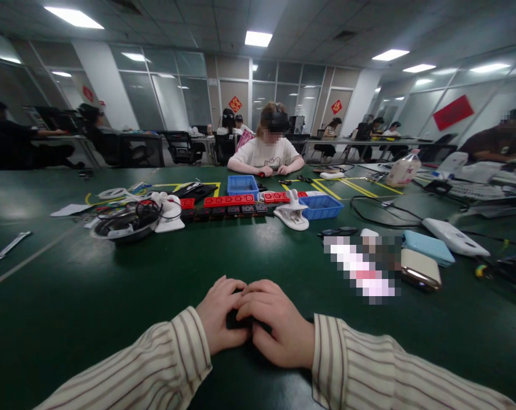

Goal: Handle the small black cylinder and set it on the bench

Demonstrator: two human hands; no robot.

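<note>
My left hand [219,313] rests on the dark green table [147,302] near its front edge. Beside it lies my right hand [279,322], its fingertips meeting the fingers of the left. Both hands are loosely curved, with thumbs set apart from the fingers and no object visible in either. The small space between the palms is dark, so its inside is hard to make out. Striped cuffs cover both wrists. Nearest to the right hand is a blurred-out bright patch, and beyond it a cream-coloured case with a shiny edge [420,269].
Ahead stand a metal bowl of cables [125,229], red and black socket strips [230,200], blue trays [322,207] and a white clip stand [292,213]. A wrench [11,246] lies left; a light blue case [429,247] lies right. A person [266,148] sits opposite.
</note>
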